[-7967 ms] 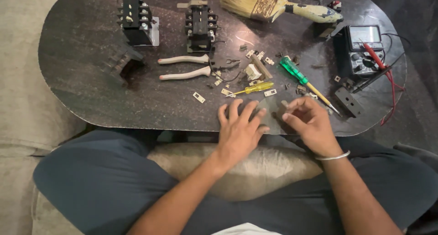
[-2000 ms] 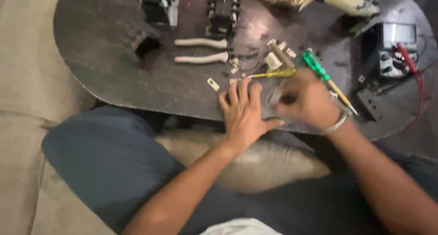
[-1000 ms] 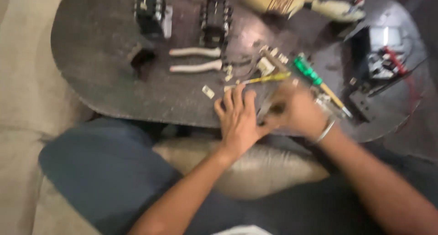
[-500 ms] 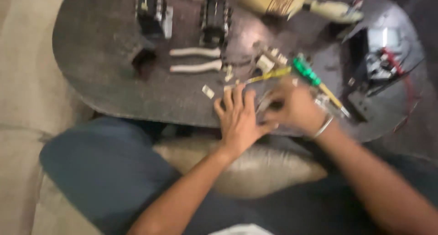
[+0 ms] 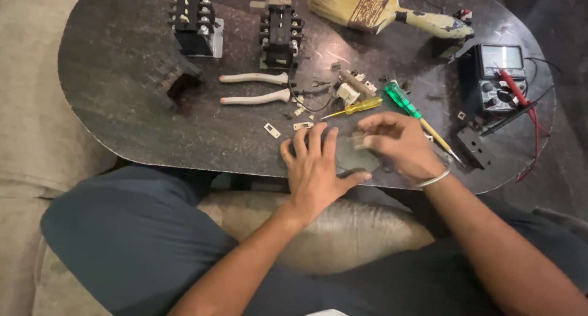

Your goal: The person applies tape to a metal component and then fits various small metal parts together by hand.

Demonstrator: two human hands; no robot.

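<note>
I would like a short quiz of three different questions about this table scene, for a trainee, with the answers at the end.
1. True or false: the left hand lies flat, palm down, on the dark table.
2. Which tool lies nearest the right hand? A) the paintbrush B) the green-handled screwdriver C) the pliers
3. Fill in: the multimeter with red leads sits at the table's ____ end, as the person sees it.

Key
1. True; its fingers are spread near the table's near edge.
2. B; its shaft runs just beside the right hand, whose fingertips pinch a small part.
3. Right.
</note>
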